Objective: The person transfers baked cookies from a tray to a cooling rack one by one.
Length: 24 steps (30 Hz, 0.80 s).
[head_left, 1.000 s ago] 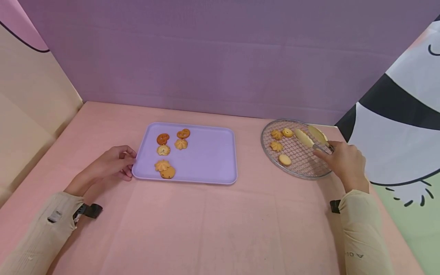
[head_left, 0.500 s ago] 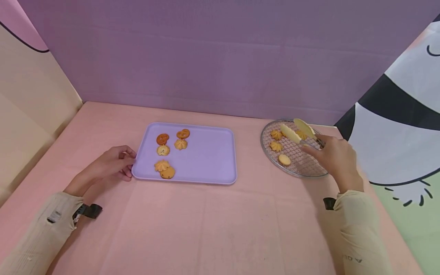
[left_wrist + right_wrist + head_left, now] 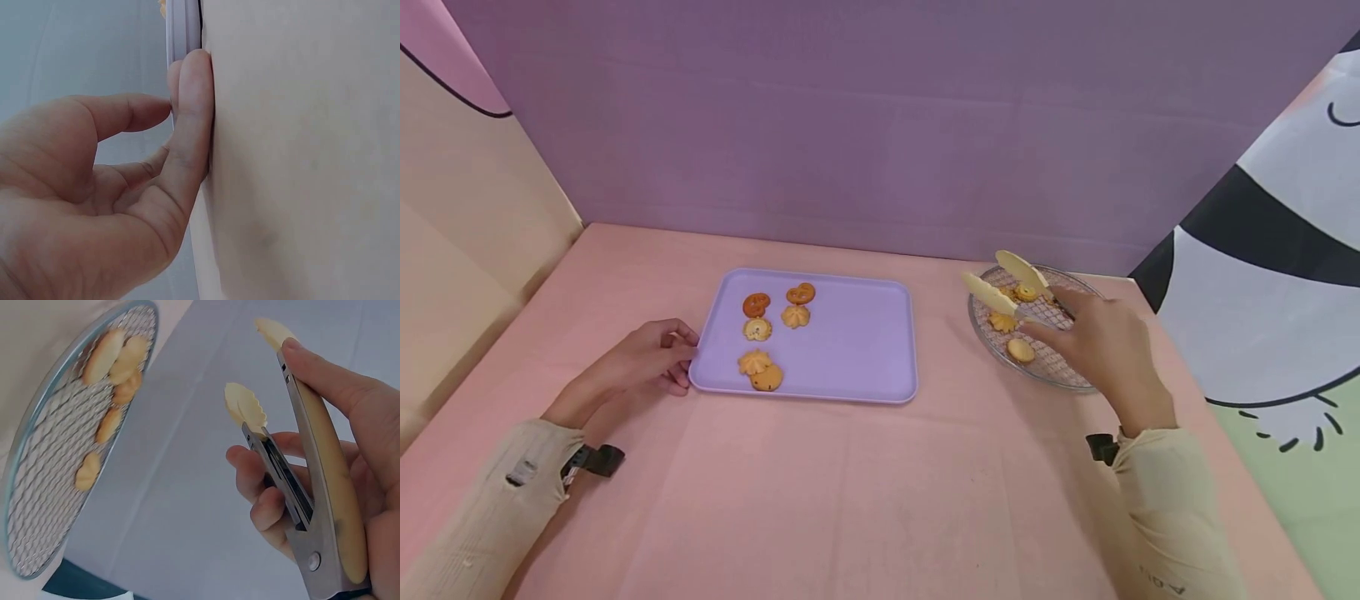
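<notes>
My left hand [image 3: 651, 354] is at the left edge of a lilac tray [image 3: 850, 350]; in the left wrist view its thumb and fingers pinch the rim. On the tray's left part lie two pretzel cookies [image 3: 756, 304], flower-shaped cookies [image 3: 795, 316] and a round cookie [image 3: 767, 378] with dark specks. My right hand [image 3: 1108, 346] grips a pair of tongs [image 3: 331, 506] with cream tips and metal arms. The tong tips are spread, with nothing between them, above a round wire rack [image 3: 1067, 375]. Several cookies [image 3: 1002, 322] lie on the rack, partly hidden by the tongs.
The pink tabletop [image 3: 887, 492] stretches in front of the tray and rack. Behind rises a purple wall [image 3: 880, 150]. A panel with a black-and-white cartoon print [image 3: 1262, 292] stands along the right side.
My right hand has moved the spread tongs left across the rack, and their tips now reach its left side. The left hand and the tray have stayed in place.
</notes>
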Available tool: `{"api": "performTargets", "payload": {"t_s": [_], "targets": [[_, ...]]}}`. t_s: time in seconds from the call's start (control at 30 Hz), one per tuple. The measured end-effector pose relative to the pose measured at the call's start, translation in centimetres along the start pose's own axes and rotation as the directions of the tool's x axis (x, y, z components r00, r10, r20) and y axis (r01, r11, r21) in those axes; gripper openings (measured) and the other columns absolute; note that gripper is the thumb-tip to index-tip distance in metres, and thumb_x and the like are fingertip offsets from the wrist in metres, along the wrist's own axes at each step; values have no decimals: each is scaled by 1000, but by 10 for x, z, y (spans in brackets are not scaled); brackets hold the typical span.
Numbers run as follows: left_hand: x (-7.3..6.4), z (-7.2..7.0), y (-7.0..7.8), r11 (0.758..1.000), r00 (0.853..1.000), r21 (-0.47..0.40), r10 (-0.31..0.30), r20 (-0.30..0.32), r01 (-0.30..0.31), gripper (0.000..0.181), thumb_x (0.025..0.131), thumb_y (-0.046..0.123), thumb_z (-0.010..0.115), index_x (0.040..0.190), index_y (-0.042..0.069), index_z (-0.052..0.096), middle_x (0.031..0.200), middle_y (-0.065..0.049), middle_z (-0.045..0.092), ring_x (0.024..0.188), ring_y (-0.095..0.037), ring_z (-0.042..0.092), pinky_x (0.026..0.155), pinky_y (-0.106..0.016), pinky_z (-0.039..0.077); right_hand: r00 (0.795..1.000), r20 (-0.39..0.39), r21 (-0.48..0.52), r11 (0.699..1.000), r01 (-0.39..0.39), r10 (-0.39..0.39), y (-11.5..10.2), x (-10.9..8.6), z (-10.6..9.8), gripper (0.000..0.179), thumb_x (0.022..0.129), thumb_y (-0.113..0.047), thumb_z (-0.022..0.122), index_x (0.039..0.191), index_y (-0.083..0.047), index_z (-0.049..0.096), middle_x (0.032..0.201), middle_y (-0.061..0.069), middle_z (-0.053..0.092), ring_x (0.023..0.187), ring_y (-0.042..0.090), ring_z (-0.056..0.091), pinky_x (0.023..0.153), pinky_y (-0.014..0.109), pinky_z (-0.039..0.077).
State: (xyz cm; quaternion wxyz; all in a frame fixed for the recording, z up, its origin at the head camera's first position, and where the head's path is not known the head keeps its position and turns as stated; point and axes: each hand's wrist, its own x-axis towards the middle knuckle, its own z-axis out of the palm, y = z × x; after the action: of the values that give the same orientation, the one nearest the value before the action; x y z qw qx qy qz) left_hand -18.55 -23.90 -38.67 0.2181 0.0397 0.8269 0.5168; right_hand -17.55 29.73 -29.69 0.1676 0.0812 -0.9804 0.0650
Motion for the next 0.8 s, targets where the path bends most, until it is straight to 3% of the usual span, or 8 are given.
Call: {"api": "performTargets", "payload": {"t_s": [0.13,0.23,0.33,0.47,0.7,0.8], "targets": [[0,0,-1,1000,1000,-1,-4,-4,4,35,90,12,50,116,-8,37,84,-19,53,64,-23,61,64,-38,56,999,3,-11,999,43,-43,-12,-1,-1,79,65,-71,56,119,-13,57,78,7,64,61,24,52,46,35,42],[0,0,-1,1000,1000,7,-5,-7,5,35,90,13,50,116,-7,37,84,-19,53,64,-23,61,64,-37,57,999,7,-44,998,53,-52,-20,-2,0,86,61,-78,51,119,-15,57,68,8,61,66,28,54,51,42,44],[0,-1,-1,1000,1000,19,-3,-7,3,35,91,13,50,117,-7,37,85,-19,53,65,-23,61,64,-37,57,998,-4,-67,996,65,-66,-27,-2,3,88,59,-80,51,120,-16,57,55,6,53,56,27,49,45,39,40],[0,0,0,1000,1000,21,3,-2,-3,35,91,12,50,117,-7,37,86,-20,53,65,-23,61,64,-37,57,997,30,-52,996,74,-73,-37,-2,8,89,61,-76,54,123,-13,54,57,5,51,45,21,39,38,29,30],[0,-1,0,1000,1000,13,-6,3,6,35,90,12,50,117,-7,36,86,-19,52,64,-22,61,64,-37,56,986,146,-53,995,83,-75,-58,-5,16,96,62,-77,52,131,-12,41,67,4,57,51,18,48,42,30,39],[-1,-1,0,1000,1000,21,-6,3,6,36,91,13,50,117,-7,36,86,-19,52,65,-22,61,64,-37,57,984,152,-41,994,105,-97,-69,-6,19,96,61,-77,53,130,-12,39,67,3,57,52,20,50,43,33,41]]}}
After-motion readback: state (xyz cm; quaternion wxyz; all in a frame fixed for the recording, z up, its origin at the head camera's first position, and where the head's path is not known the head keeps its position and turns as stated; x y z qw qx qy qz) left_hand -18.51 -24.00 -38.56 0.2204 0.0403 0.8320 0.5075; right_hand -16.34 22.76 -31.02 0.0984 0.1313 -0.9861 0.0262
